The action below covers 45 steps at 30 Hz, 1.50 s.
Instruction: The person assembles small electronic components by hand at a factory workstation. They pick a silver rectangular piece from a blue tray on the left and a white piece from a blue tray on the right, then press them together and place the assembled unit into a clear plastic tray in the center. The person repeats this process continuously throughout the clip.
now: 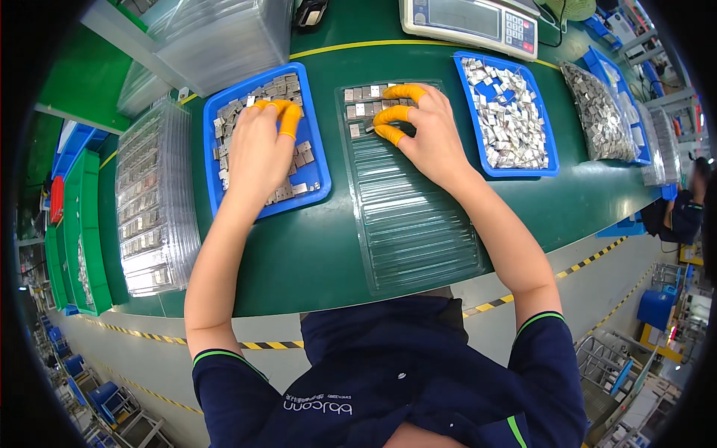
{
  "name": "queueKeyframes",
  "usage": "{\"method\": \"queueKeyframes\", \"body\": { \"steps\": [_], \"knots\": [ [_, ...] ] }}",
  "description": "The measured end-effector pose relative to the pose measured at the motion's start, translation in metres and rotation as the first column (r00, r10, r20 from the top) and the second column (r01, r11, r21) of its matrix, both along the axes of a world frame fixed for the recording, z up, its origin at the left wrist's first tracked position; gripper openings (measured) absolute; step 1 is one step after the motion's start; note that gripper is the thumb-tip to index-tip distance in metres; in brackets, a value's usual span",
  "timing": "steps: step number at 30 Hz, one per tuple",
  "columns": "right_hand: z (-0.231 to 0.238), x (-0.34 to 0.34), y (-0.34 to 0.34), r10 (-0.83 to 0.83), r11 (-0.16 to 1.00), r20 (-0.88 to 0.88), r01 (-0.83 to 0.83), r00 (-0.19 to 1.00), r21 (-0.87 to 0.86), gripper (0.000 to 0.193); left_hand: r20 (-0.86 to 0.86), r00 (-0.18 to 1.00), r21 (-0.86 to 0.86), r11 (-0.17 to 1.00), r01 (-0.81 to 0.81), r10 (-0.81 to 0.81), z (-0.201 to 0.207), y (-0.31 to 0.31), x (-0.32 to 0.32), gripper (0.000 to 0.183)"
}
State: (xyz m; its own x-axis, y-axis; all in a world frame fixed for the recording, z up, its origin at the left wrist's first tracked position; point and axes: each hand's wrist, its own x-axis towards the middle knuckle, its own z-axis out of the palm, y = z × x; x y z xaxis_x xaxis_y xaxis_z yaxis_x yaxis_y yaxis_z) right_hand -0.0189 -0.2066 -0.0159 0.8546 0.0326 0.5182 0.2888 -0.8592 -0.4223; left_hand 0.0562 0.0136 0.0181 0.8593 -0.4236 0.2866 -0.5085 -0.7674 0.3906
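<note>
My left hand (pixel 261 149) is over a blue tray (pixel 326 179) of small grey metal pieces (pixel 284 86). Its fingers, in yellow finger cots, are curled down onto the pieces; what is between the fingertips is hidden. My right hand (pixel 429 134), also with yellow finger cots, reaches over the far end of a clear ribbed plastic tray (pixel 414 224). Thumb and index finger close on a small metal piece (pixel 368 125) in the third row. Two rows of such pieces (pixel 360 110) lie beyond it, partly covered by the fingers.
To the right stands a blue tray (pixel 554 160) of white and silver pieces, then a clear bag (pixel 597 112) of metal pieces. A digital scale (pixel 470 22) is at the back. Stacked filled clear trays (pixel 153 201) and green bins (pixel 88 224) stand at left. Clear boxes (pixel 224 45) rise behind.
</note>
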Motion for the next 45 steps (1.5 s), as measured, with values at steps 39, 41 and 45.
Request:
{"method": "queueKeyframes", "body": {
  "steps": [39, 41, 45],
  "knots": [
    [0.021, -0.011, -0.108, -0.536, 0.797, -0.162, 0.559, 0.829, 0.229, 0.017, -0.371, 0.873, -0.726, 0.685, -0.061, -0.317, 0.005, -0.012, -0.005, 0.023],
    [0.019, -0.012, -0.106, -0.563, 0.816, -0.097, 0.571, 0.821, 0.095, 0.017, -0.483, 0.795, -0.742, 0.654, -0.15, -0.366, 0.005, -0.012, -0.006, 0.022],
    [0.02, -0.015, -0.106, -0.59, 0.796, -0.286, 0.603, 0.755, -0.052, 0.021, -0.586, 0.702, -0.723, 0.653, -0.226, -0.405, 0.007, -0.016, -0.012, 0.02]
  ]
}}
